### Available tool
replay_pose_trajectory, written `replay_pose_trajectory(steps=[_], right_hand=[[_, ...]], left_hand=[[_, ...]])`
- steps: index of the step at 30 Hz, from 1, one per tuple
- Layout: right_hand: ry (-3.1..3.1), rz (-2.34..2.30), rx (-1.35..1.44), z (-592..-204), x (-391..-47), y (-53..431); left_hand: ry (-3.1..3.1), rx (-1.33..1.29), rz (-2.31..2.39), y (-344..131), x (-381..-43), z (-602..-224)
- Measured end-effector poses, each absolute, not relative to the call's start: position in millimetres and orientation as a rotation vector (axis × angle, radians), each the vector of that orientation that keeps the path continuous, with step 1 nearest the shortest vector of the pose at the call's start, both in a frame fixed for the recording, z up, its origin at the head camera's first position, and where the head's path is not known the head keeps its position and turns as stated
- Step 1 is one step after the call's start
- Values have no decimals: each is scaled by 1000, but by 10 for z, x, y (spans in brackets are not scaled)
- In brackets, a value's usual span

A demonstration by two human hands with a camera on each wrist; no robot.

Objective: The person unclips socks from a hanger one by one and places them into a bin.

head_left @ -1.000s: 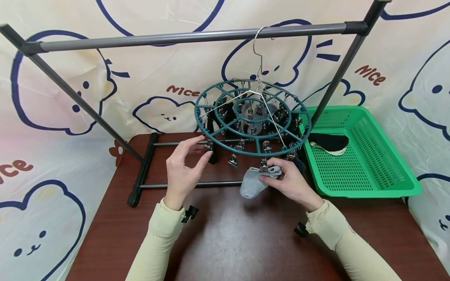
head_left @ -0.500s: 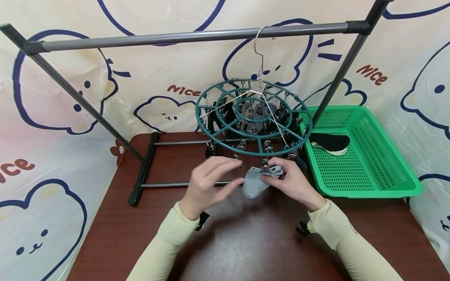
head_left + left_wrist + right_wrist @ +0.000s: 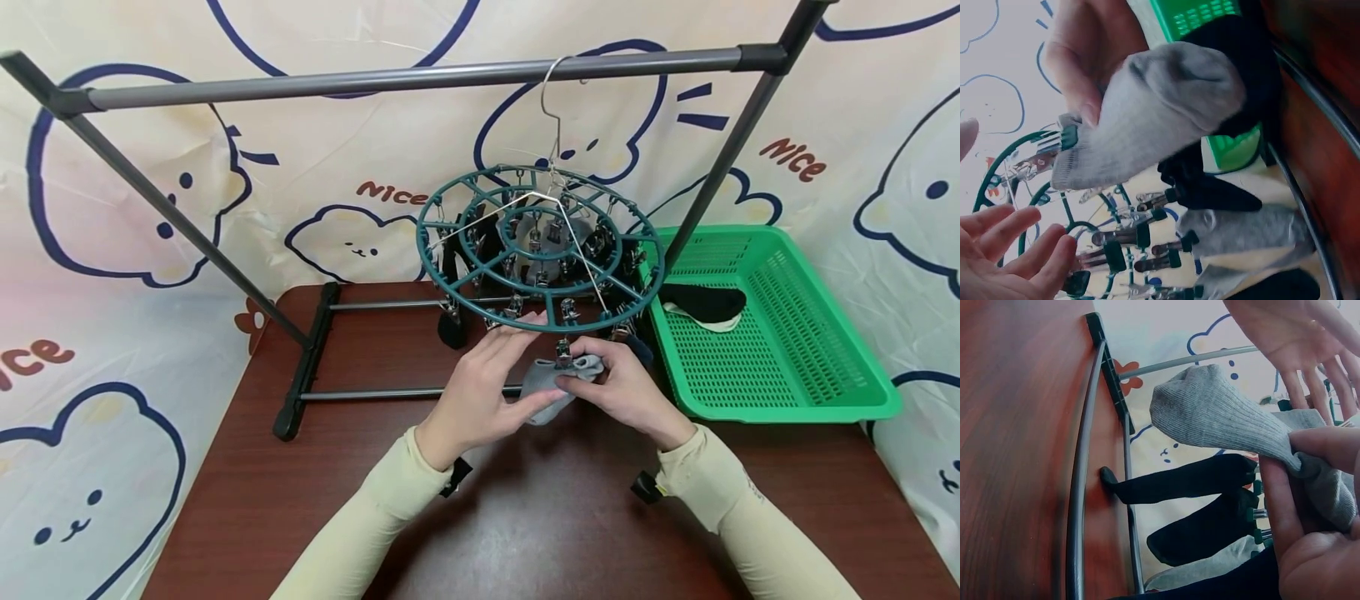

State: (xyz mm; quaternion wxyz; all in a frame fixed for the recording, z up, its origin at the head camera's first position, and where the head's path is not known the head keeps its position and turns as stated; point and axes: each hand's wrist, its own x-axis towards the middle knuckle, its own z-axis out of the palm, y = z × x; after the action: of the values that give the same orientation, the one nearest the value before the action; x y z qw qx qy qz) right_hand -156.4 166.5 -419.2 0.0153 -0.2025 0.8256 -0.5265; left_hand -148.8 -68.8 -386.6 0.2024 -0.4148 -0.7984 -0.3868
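The grey sock [image 3: 1166, 119] hangs at the near side of the round teal hanger [image 3: 551, 327], its cuff [image 3: 1075, 169] caught at the edge by a metal clip [image 3: 563, 350]. I judge it light, soft and stretchy, with nothing fragile or slippery in its ribbed knit; it should fold easily and hold no shape of its own. The cuff, just beside the clip, looks the best place to take hold, since the toe would only swing loose.

My right hand [image 3: 622, 387] pinches the gathered cuff between thumb and fingers. My left hand [image 3: 480, 396] is spread wide just left of the sock, fingers straight and holding nothing; whether its thumb brushes the knit I cannot tell.

More clips crowd my left fingers under the rim and could snag them. Farther in, black socks [image 3: 1185, 478] and a pale grey sock [image 3: 1210, 569] hang, narrowing the room behind. The hanger hooks over the top rail [image 3: 405, 81], so I expect a hard tug to swing it. To the right, the green basket [image 3: 795, 412] on the bench [image 3: 555, 517] holds a black sock [image 3: 705, 302] lying over a white one.
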Motion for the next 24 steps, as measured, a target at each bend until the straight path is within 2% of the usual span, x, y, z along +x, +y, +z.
replay_pose_trajectory(steps=[24], right_hand=[[2581,-1616,-689,-4213,-1589,1674]], left_hand=[[-2336,-995,-1409,-456,-1612,-3867]])
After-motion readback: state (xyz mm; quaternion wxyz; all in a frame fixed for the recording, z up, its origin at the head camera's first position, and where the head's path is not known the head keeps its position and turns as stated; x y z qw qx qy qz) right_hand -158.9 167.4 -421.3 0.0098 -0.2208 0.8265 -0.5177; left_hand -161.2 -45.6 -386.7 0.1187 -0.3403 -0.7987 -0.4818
